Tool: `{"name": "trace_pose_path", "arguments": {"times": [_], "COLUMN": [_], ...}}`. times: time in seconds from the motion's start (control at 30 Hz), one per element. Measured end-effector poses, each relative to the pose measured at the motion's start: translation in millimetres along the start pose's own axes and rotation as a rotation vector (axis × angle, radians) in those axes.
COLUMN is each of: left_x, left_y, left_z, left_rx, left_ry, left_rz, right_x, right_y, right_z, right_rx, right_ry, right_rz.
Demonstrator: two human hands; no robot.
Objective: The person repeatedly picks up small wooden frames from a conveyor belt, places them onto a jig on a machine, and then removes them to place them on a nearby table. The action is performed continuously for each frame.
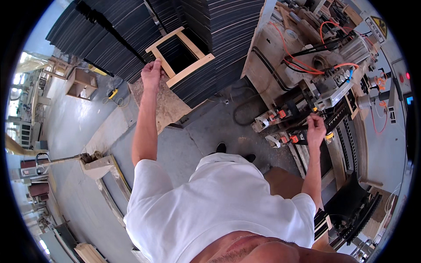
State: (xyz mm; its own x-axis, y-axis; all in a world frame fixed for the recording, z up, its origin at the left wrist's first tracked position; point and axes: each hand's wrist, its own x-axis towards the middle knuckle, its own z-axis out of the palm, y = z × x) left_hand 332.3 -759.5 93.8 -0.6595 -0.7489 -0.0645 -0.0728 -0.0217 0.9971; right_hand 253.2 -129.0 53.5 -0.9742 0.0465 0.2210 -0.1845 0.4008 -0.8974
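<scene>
Pale rectangular wooden frame [190, 70]: lay atop tall stack of black sheets [232, 39] | left hand [151, 73]: pinched its left bar | right hand [316, 130]: fingers curled, grip unclear, near grey metal machine [331, 97] | handling: seemed light, stiff; bars suited holding

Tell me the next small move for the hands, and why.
Probably bring the right hand across to the free side of the wooden frame. The left hand seems to pinch only its left bar, while the right is out by the machine, so a second grip would likely steady it.
</scene>
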Motion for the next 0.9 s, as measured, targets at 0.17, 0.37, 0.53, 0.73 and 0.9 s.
{"name": "trace_pose_path", "arguments": {"times": [0.17,0.37,0.53,0.73,0.9], "left_x": [-9,-144,-233,-303,-339], "left_y": [-3,60,-12,-92,-102], "left_z": [-7,52,147,221,274], "left_rx": [0.073,0.009,-0.095,0.094,0.198], "left_ry": [0.214,0.123,-0.571,-1.072,-1.210], "left_rz": [0.385,0.473,0.202,-0.179,-0.219], "right_x": [-44,-88,-124,-215,-347], "right_y": [-2,-9,-8,-17,-6], "right_z": [26,0,-74,-225,-320], "right_rx": [-0.087,-0.213,-0.384,-0.954,-1.267], "right_ry": [-0.030,0.103,0.175,0.506,0.636], "right_rz": [0.037,0.093,0.084,0.148,0.650]}}
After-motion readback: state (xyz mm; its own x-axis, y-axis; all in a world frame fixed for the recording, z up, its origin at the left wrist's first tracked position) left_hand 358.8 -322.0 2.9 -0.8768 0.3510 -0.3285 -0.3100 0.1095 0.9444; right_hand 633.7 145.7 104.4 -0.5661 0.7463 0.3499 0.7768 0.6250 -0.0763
